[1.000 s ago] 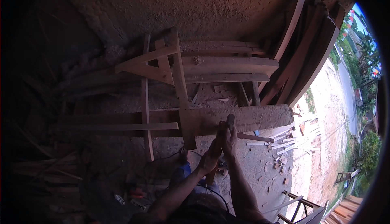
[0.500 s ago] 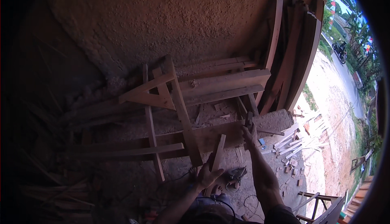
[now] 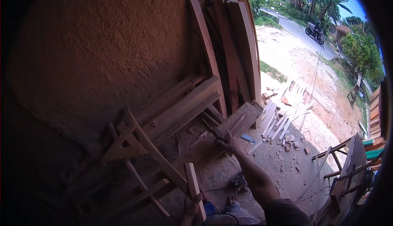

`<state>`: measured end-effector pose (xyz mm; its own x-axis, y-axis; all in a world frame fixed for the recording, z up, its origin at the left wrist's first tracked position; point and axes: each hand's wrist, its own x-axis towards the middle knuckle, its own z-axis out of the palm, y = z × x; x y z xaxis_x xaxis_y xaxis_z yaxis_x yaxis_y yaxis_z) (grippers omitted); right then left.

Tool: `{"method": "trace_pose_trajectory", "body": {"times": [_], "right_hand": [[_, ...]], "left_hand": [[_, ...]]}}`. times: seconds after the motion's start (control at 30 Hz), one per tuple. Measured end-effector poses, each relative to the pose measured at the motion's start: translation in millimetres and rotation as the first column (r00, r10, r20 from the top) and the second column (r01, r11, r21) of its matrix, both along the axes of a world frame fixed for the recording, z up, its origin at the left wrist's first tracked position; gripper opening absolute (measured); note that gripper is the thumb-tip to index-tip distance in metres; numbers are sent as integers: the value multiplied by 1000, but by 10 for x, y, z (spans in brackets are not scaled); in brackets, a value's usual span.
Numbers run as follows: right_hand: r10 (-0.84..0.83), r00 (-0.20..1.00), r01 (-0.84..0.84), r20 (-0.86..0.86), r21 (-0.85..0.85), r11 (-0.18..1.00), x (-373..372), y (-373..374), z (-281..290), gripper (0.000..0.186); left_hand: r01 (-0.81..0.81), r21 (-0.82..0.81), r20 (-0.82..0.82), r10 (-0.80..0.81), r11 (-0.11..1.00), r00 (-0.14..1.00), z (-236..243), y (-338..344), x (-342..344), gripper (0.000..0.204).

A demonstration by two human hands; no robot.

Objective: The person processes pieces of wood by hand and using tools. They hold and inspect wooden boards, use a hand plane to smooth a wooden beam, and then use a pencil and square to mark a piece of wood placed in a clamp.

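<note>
My left hand [image 3: 191, 204], low in the middle, is closed round a short wooden board [image 3: 192, 181] that stands up at a tilt. My right hand [image 3: 229, 145] reaches out to the thick plank [image 3: 249, 113] lying across the work area. Its fingers are closed at a small dark object [image 3: 220, 134] whose kind I cannot make out. Beside that hand a thin wooden stick [image 3: 237, 123] lies on the plank. A joined wooden frame with a triangular brace [image 3: 123, 151] leans to the left of the held board.
Long boards [image 3: 229, 50] lean against the rough wall [image 3: 102, 50]. Pale offcuts [image 3: 286, 109] and small blocks litter the ground. A dark power tool [image 3: 239, 181] sits near my feet. Outside, a motorbike with a rider [image 3: 314, 33] is on the road.
My view has swung to the right, so the scene sits further left. My left hand's fingers, spread before against the short board, now wrap round it. My right hand stays at the plank.
</note>
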<state>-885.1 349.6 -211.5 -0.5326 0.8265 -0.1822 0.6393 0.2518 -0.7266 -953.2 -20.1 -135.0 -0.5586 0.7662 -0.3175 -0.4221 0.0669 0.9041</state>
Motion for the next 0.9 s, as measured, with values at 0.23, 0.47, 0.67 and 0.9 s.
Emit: {"method": "trace_pose_trajectory", "body": {"times": [0.23, 0.47, 0.67, 0.9], "right_hand": [[-87, 995, 90, -53, 49, 995, 394, -139, 155, 116], [25, 932, -80, -363, -136, 988, 880, -1223, 510, 81], [-245, 723, -224, -646, -555, 801, 1955, -2014, 1493, 65], [-683, 647, 470, -338, -529, 707, 3032, -2639, 775, 72]], "left_hand": [[24, -30, 12, -24, 999, 1000, 3, 145, 102, 70], [221, 9, -116, -219, 975, 969, 24, 748, 381, 61], [551, 42, 51, -553, 833, 832, -26, 1319, 1082, 57], [933, -9, 287, -892, 361, 348, -189, 1415, 1951, 53]]}}
